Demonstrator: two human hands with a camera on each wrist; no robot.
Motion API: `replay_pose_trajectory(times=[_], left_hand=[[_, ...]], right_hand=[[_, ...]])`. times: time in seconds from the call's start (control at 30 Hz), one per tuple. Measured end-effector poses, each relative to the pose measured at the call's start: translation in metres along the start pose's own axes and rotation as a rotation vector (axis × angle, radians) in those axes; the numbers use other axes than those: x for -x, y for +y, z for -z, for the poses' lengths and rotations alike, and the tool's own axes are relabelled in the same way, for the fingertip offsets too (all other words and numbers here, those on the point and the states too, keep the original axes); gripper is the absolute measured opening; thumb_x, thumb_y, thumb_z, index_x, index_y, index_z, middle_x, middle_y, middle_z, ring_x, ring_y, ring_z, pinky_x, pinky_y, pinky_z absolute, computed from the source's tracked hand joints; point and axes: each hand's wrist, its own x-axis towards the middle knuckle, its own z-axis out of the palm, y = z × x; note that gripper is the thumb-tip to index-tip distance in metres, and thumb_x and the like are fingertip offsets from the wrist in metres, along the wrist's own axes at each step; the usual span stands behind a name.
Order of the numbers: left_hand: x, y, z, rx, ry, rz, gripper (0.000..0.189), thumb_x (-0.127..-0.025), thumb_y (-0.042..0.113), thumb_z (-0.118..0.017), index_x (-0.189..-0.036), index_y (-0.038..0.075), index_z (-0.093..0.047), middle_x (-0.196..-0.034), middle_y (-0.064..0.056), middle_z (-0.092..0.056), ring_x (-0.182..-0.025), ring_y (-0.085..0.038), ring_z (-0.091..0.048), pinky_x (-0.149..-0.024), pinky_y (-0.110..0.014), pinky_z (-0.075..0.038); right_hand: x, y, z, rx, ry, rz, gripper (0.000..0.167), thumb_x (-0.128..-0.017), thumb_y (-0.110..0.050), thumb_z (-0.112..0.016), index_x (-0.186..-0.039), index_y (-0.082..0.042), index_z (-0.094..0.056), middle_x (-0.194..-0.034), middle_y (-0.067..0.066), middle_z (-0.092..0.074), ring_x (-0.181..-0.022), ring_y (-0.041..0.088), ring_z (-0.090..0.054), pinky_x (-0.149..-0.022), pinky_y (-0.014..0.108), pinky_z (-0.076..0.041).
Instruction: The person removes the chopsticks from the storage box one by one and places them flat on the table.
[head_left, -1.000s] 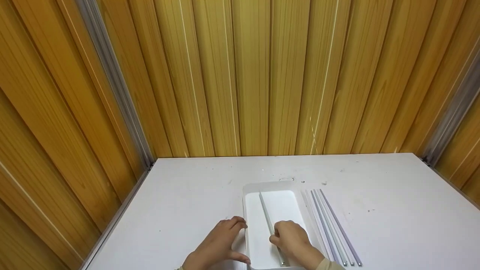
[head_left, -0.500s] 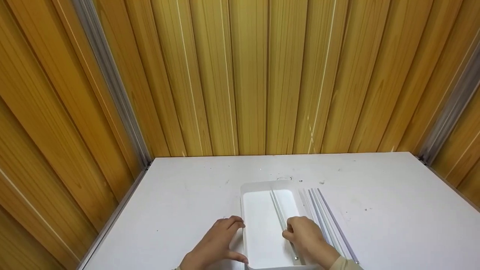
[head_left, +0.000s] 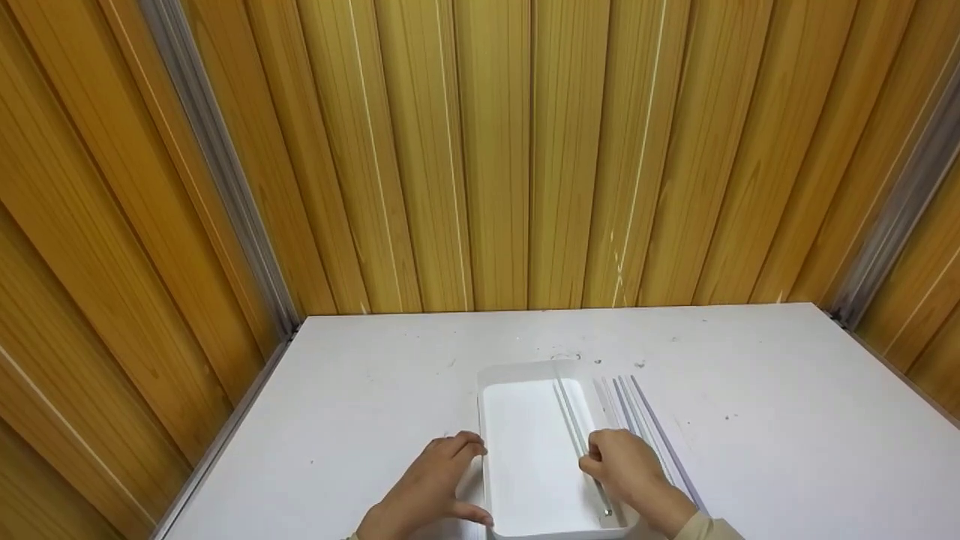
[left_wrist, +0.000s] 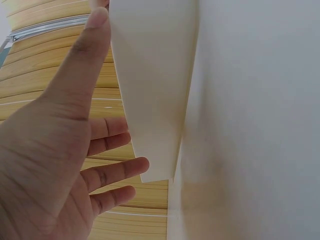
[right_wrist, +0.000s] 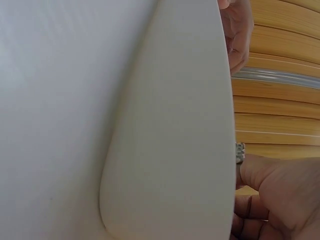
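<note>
A white rectangular storage box [head_left: 525,442] stands on the table in the head view. My left hand [head_left: 431,480] rests at its left side, fingers and thumb spread along the rim. In the left wrist view that thumb [left_wrist: 75,75] lies along the box's wall [left_wrist: 152,90]. My right hand [head_left: 626,465] pinches a thin pale-green stick [head_left: 571,416] like a chopstick, over the right part of the box. Its far end reaches the box's back wall. The stick's shiny end [right_wrist: 240,152] shows above my right hand [right_wrist: 295,200] at the rim in the right wrist view.
Several thin sticks [head_left: 661,424] in pale and purple tones lie on the table right of the box, partly hidden by my right forearm. The white table [head_left: 382,390] has small dark marks. Wood-patterned panels [head_left: 487,150] stand behind it.
My right hand has carried the stick to the right, from the middle of the box toward its right wall. My left hand stays at the left rim.
</note>
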Motion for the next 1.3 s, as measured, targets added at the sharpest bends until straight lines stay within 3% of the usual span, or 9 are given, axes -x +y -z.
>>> replay_pose_trajectory(times=[0.23,0.57,0.93,1.3], left_hand=[[-0.001,0.002,0.001,0.021,-0.045,0.036,0.085,-0.064,0.070,-0.062,-0.121,0.007,-0.057,-0.131,-0.004,-0.055,-0.120,-0.020,-0.054,-0.105,-0.039,-0.047],[-0.001,0.002,0.001,0.015,-0.028,0.024,0.085,-0.064,0.069,-0.063,-0.121,0.007,-0.057,-0.130,-0.005,-0.056,-0.119,-0.020,-0.055,-0.104,-0.040,-0.049],[0.000,0.002,0.002,0.025,-0.073,0.063,0.088,-0.064,0.071,-0.058,-0.124,0.007,-0.056,-0.133,-0.003,-0.054,-0.118,-0.019,-0.055,-0.105,-0.037,-0.047],[-0.002,0.002,0.003,0.033,-0.061,0.051,0.087,-0.064,0.070,-0.060,-0.123,0.007,-0.056,-0.132,-0.003,-0.054,-0.119,-0.018,-0.055,-0.104,-0.038,-0.048]], right_hand=[[0.000,0.006,0.004,0.012,0.020,-0.011,0.024,-0.079,-0.014,-0.065,-0.060,-0.013,-0.051,-0.054,-0.004,-0.044,-0.051,0.010,-0.041,-0.045,0.018,-0.028],[0.000,0.012,0.009,0.016,0.046,-0.007,0.025,-0.078,-0.013,-0.065,-0.058,-0.013,-0.049,-0.052,-0.005,-0.044,-0.050,0.010,-0.041,-0.044,0.018,-0.027],[0.000,0.015,0.013,0.019,0.041,-0.026,0.025,-0.079,-0.015,-0.065,-0.059,-0.014,-0.050,-0.052,-0.004,-0.046,-0.049,0.010,-0.043,-0.044,0.018,-0.028],[0.002,0.022,0.017,0.008,0.036,-0.049,0.025,-0.081,-0.014,-0.063,-0.060,-0.013,-0.050,-0.051,-0.004,-0.042,-0.048,0.010,-0.040,-0.043,0.016,-0.026]])
